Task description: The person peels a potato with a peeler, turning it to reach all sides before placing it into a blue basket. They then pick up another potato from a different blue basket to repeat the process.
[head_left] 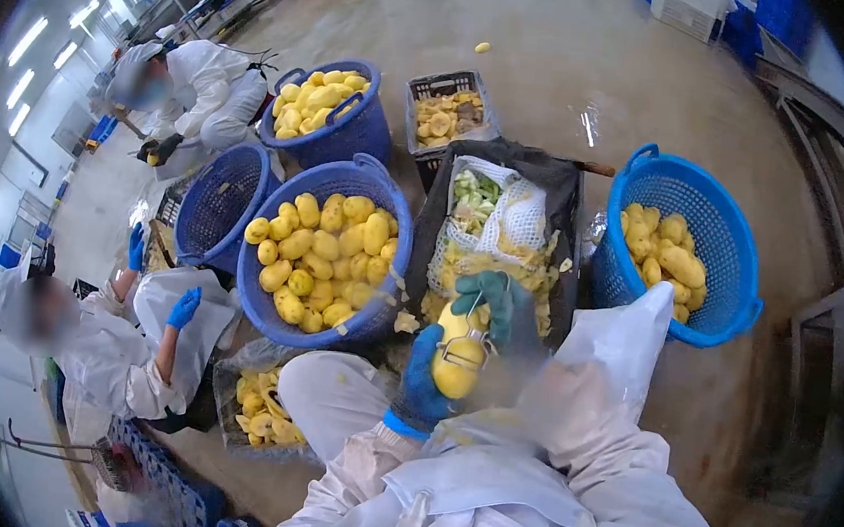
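My left hand (422, 379), in a blue glove, is wrapped round a yellow peeled potato (455, 372) held over my lap. Gloved in dark green, my right hand (497, 305) is closed on a metal peeler (467, 343), whose wire frame lies across the potato. Just beyond my hands a crate lined with dark cloth (569, 246) holds peelings (522, 272) and white netting (514, 216). The potato's lower end shows below the peeler.
Left of the crate, a purple basket (402, 207) holds yellow potatoes; another full basket (368, 138) stands behind. A blue basket (715, 239) with potatoes is at right. Two co-workers in white sit at left, one with blue-gloved hands (183, 308). A small crate (495, 119) holds cut pieces.
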### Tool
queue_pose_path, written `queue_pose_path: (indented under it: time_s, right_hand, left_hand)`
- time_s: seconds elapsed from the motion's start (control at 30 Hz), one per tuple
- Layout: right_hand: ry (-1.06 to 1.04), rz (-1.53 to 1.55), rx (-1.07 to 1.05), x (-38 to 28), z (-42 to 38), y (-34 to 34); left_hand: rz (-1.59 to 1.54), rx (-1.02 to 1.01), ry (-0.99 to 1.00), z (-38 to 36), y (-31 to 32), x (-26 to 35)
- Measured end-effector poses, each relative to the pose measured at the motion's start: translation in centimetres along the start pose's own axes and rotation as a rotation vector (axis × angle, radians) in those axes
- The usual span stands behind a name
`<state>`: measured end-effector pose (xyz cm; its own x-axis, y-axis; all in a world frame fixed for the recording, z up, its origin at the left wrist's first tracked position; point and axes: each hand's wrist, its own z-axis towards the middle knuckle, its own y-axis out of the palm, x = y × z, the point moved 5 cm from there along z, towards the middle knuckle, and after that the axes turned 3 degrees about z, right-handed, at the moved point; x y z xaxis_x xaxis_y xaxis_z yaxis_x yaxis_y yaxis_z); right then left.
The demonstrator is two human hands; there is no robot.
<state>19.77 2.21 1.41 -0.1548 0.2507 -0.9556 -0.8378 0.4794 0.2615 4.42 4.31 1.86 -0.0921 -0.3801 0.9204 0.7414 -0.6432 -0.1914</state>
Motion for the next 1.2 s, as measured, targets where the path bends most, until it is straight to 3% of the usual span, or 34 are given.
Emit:
queue_pose_path:
  time_s: [0.07, 0.1, 0.13, 0.17, 0.23, 0.27, 0.3, 0.33, 0.37, 0.43, 0.47, 0.53, 0.57, 0.6, 0.67, 0.7, 0.8, 0.83, 0.87, 0.93, 0.97, 1.03, 1.1, 1.17, 1.2]
  right_hand:
    - [-0.274, -0.040, 0.243, 5.1, 2.6, -5.5]
    - [-0.132, 0.254, 0.307, 4.3, 3.4, -7.4]
    - [-0.183, 0.205, 0.281, 3.3, 3.4, -6.9]
    - [-0.228, 0.153, 0.256, 1.3, 2.8, -5.7]
    - [-0.331, -0.157, 0.176, 0.1, 1.8, -3.6]
    - [-0.393, -0.302, 0.147, -0.5, 1.2, -2.6]
    - [-0.365, -0.174, 0.169, 0.8, 1.8, -2.9]
    - [-0.335, -0.042, 0.190, 2.5, 2.5, -3.2]
    - [-0.258, -0.170, 0.450, 5.2, 3.8, -7.4]
    - [-0.226, 0.198, 0.249, -1.9, 3.1, -5.5]
    - [-0.246, 0.138, 0.196, -1.9, 2.5, -4.3]
    - [-0.188, 0.032, 0.083, -0.1, 1.3, -2.1]
    - [-0.139, 0.166, -0.071, 1.3, 0.8, -0.7]
    - [-0.194, 0.015, 0.066, 2.7, 1.5, -2.3]
    - [-0.207, -0.188, 0.269, 3.7, 2.8, -6.4]
    - [-0.164, -0.238, 0.337, 3.1, 3.2, -8.0]
    - [-0.157, 0.173, 0.079, 2.7, 2.3, -3.2]
    - [-0.107, 0.364, -0.007, 1.9, 1.5, -0.9]
    - [-0.112, 0.357, 0.117, 2.7, 2.2, -2.7]
    - [-0.112, 0.354, 0.357, 4.9, 4.0, -6.9]
    - [0.022, 0.250, 0.313, 2.1, 3.9, -6.8]
    - [-0.217, -0.009, 0.175, 1.0, 3.3, -3.7]
    - [0.123, 0.319, 0.069, 0.9, 1.8, -0.3]
    - [-0.172, -0.077, 0.254, 1.8, 3.6, -5.3]
    - [-0.175, -0.038, 0.245, 1.4, 3.5, -5.7]
  left_hand:
    - [-0.457, 0.042, -0.253, -0.2, -0.2, -1.2]
    - [-0.933, 0.086, -0.535, 0.4, 0.1, -0.5]
    - [-1.408, 0.125, -0.811, 0.6, 0.8, 0.0]
    - [-1.335, 0.095, -0.770, 0.2, 0.7, -1.4]
    - [-0.313, 0.030, -0.236, -1.2, -1.1, -4.5]
    - [-0.312, 0.005, -0.240, -1.0, -0.8, -4.5]
    - [-0.310, -0.020, -0.243, -0.2, -0.5, -3.3]
    - [-0.814, -0.028, -0.531, 0.1, 0.4, -2.9]
    - [-1.319, -0.024, -0.810, 0.1, 1.6, -1.6]
    - [-1.299, 0.064, -0.811, 0.5, 1.1, -1.0]
    - [-1.299, 0.111, -0.819, 0.3, 1.1, -1.0]
    - [-0.423, 0.074, -0.261, -0.3, -0.2, -1.3]
    - [-0.446, 0.061, -0.271, -0.1, -0.1, -1.5]
    - [-0.469, 0.048, -0.282, 0.4, 0.0, -1.0]
    - [-1.434, 0.067, -0.902, 0.4, 1.6, -1.0]
    - [-1.467, 0.065, -0.907, 0.4, 1.4, -0.2]
    - [-0.129, 0.039, -0.032, -0.1, 0.0, -0.1]
    - [-0.237, 0.030, -0.156, -0.3, -0.1, -1.8]
    - [-0.344, 0.034, -0.281, -0.5, -0.3, -3.6]
    - [-1.193, 0.070, -0.835, 0.4, 1.3, -1.1]
    - [-1.135, 0.069, -0.802, 0.8, 0.9, -1.1]
    - [-1.032, 0.068, -0.765, 0.2, 0.9, -1.3]
    - [-0.994, 0.052, -0.774, 0.0, 1.4, -1.5]
    - [-1.001, 0.053, -0.781, -0.2, 1.3, -1.3]
    - [-1.028, 0.067, -0.780, -0.2, 1.0, -0.9]
